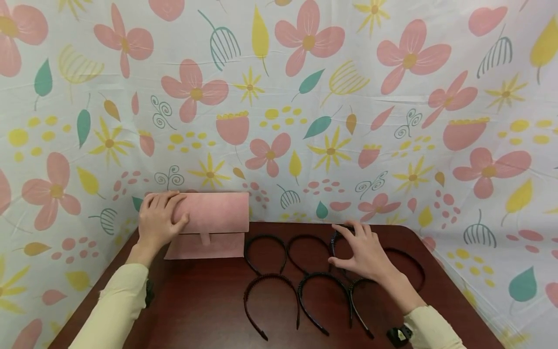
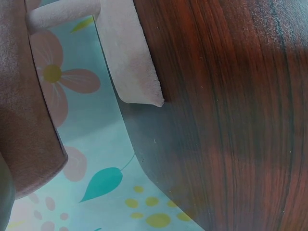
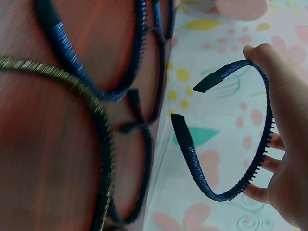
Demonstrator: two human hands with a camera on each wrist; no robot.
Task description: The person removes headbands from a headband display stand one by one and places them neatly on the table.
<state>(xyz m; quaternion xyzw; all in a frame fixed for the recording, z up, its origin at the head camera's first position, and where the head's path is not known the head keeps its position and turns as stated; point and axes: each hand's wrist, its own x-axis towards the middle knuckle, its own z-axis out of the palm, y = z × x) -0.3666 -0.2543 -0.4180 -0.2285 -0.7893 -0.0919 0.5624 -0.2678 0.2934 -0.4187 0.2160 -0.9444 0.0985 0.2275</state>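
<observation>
My left hand (image 1: pixel 159 220) grips the left end of a pink velvety headband display stand (image 1: pixel 213 211), fingers over the top of its roll and thumb on the front. The left wrist view shows the stand's base (image 2: pixel 127 57) at the table's edge, joined to the roll (image 2: pixel 29 120) by a short post. At the back right of the table, my right hand (image 1: pixel 364 249) holds a dark blue toothed headband (image 3: pixel 192 166). The right wrist view shows the band raised, its two ends pointing away from the palm, the thumb and fingers along its outer curve.
Several dark headbands lie in two rows on the brown wooden table (image 1: pixel 200 305). The front row has a brown one (image 1: pixel 272 276), a dark blue one (image 1: pixel 324 275) and a gold-flecked one (image 3: pixel 91 96). A patterned cloth (image 1: pixel 279 121) hangs behind the table.
</observation>
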